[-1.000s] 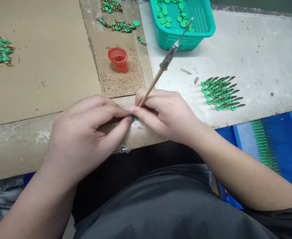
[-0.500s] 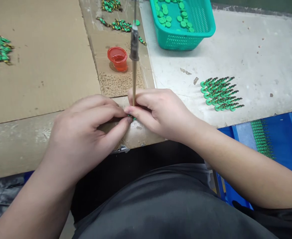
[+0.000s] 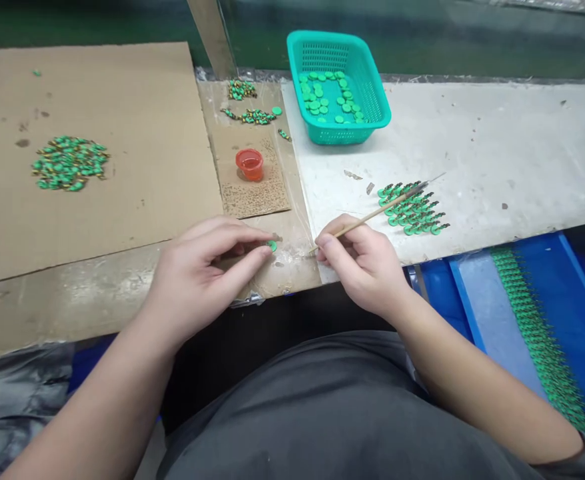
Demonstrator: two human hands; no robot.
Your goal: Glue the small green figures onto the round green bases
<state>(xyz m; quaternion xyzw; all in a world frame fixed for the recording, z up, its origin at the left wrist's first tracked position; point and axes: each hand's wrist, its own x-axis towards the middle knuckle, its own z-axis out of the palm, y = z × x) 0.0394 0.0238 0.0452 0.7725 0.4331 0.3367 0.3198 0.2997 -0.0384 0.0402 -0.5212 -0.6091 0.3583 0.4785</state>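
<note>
My left hand (image 3: pixel 212 270) pinches a small green disc (image 3: pixel 271 245) between thumb and fingers, close over the table's front edge. A small dark piece shows beside the disc, partly hidden by the fingertips. To its right, my right hand (image 3: pixel 357 263) is closed around a thin wooden stick (image 3: pixel 372 215). The stick slants up to the right, with a dark sleeve and a fine needle-like end pointing away from me. Its lower end pokes out by the thumb, apart from the disc. Behind the stick stand rows of green discs with dark twisted stems (image 3: pixel 412 217).
A small red cup (image 3: pixel 250 165) of liquid stands on a cardboard piece (image 3: pixel 267 200). Beyond are a green basket (image 3: pixel 340 137) with discs and small piles of green-and-gold pieces (image 3: pixel 255 117). A larger pile (image 3: pixel 72 163) lies on cardboard at left. Blue trays (image 3: pixel 547 280) sit lower right.
My right hand has moved right, away from my left hand, and the stick has swung from upright to slanting right. The view has tilted up, showing more of the table.
</note>
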